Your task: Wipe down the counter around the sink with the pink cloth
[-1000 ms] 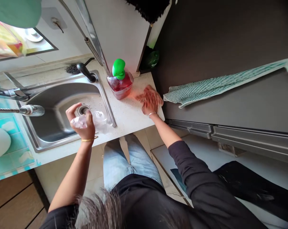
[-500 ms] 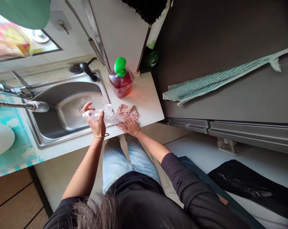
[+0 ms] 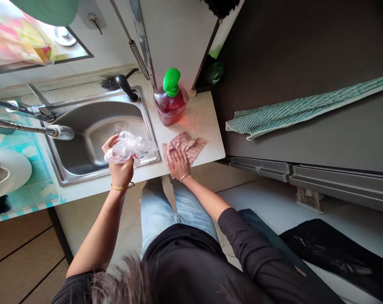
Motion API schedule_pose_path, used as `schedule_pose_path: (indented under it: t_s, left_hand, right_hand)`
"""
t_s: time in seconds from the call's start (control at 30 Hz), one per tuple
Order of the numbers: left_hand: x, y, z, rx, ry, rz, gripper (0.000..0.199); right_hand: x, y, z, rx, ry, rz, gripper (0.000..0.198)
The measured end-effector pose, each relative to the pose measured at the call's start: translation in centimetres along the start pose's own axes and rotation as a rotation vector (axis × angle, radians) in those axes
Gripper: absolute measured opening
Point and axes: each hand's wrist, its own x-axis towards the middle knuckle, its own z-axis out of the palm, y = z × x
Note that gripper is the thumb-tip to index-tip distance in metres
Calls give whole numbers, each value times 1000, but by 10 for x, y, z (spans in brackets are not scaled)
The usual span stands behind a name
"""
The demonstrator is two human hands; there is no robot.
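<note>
My left hand (image 3: 120, 162) grips a crumpled clear plastic bag (image 3: 132, 145) over the front edge of the steel sink (image 3: 102, 128). The bag's loose end trails right toward the counter. On the pale speckled counter (image 3: 202, 107), my right hand (image 3: 178, 164) lies flat with fingers stretched, pressing on a pinkish-brown cloth (image 3: 188, 145). That cloth is wrinkled and spreads out beyond the fingertips. Just behind it stands a jug of red liquid (image 3: 170, 107) with a green pump top (image 3: 171, 81).
A flexible-neck faucet (image 3: 61, 132) reaches over the sink's left side. The black soap pump (image 3: 125, 86) rises at its back right corner. A white container (image 3: 12, 171) sits on the left. The dark grey fridge (image 3: 289, 46) borders the counter, a teal towel (image 3: 283, 109) hanging there.
My left hand has drawn the bag left, away from the cloth, and the bag is now bunched up. The cloth under my right hand is spread wider to the right. The view has shifted slightly.
</note>
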Motion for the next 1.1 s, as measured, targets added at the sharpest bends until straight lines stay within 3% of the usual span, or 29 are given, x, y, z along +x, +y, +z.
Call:
schedule_pose_path:
  t_s: [0.1, 0.17, 0.23, 0.37, 0.47, 0.53, 0.63, 0.73, 0.83, 0.97, 1.1]
  left_hand:
    - [3, -2, -6, -5, 25, 19, 40]
    - [7, -2, -7, 7, 33, 28, 43]
    - [12, -2, -5, -1, 35, 36, 50]
    - [20, 0, -1, -40, 21, 79, 63]
    - [21, 2, -1, 34, 19, 192, 70]
    - [19, 3, -2, 111, 12, 257, 64]
    - [16, 5, -3, 172, -73, 329, 38]
    - [12, 11, 0, 208, -219, 353, 18]
    - [9, 20, 10, 225, -307, 357, 20]
    - [6, 30, 34, 280, -353, 410, 23]
    - [3, 33, 74, 297, -445, 433, 26]
  right_hand:
    - [-50, -38, 40, 97, -152, -207, 61]
    - [-52, -36, 43, 117, -179, -239, 60]
    - [-28, -14, 25, 97, -138, -182, 60]
    - [54, 38, -29, 31, 44, -50, 66]
    - [74, 40, -39, 6, 142, 49, 66]
    - [50, 18, -22, -2, 95, 34, 66]
    - [-10, -19, 17, 26, -63, -176, 58]
    - [-34, -27, 35, 47, -137, -260, 56]
    - [0, -6, 18, 5, -134, -204, 56]
    - [58, 46, -27, -72, 11, -32, 59]
    - [54, 115, -61, -148, 142, 175, 62]
